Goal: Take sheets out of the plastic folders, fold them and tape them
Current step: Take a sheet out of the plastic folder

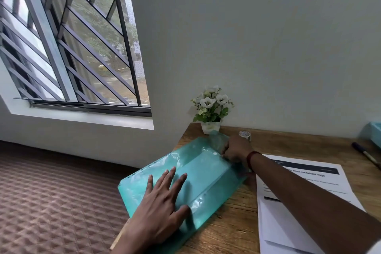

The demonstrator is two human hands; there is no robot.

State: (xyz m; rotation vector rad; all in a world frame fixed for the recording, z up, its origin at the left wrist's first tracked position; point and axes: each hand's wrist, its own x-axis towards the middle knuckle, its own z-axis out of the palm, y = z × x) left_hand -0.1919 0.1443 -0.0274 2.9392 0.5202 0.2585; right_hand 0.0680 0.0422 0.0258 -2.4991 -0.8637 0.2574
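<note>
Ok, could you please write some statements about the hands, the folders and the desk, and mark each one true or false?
1. The left hand lies flat with spread fingers on the green plastic folders. True.
2. The right hand holds the pen. False: the pen lies alone near the right edge of the desk; the right hand grips the far end of the folders.
3. A printed sheet lies on the desk, right of the folders. True.
4. The flower pot stands on the windowsill. False: it stands on the desk, against the wall.
5. A tape roll sits just beyond the right hand. True.
</note>
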